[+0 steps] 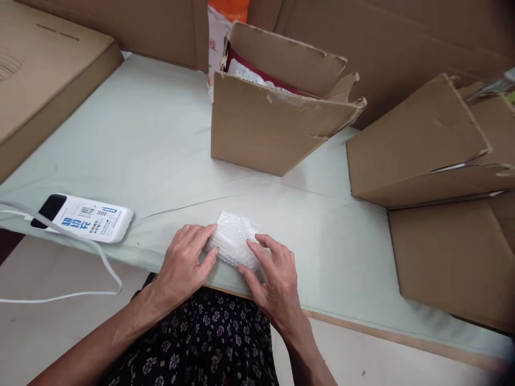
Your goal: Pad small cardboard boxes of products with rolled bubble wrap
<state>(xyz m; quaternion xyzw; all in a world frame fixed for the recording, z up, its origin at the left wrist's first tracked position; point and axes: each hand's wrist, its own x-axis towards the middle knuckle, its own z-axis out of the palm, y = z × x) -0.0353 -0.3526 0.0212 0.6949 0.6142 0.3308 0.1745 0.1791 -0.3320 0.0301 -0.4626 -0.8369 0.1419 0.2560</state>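
A small bundle of clear bubble wrap lies near the front edge of the table, and what is inside it, if anything, cannot be made out. My left hand grips its left end between thumb and fingers. At the right end, my right hand pinches the wrap the same way, thumb low and fingers on top. Both hands rest close to the tabletop.
Behind the bundle stands an open cardboard box with packets inside. More open boxes stand at the right. A flat carton lies at the back left. A white power bank or phone with a cable sits on the pale tablecloth.
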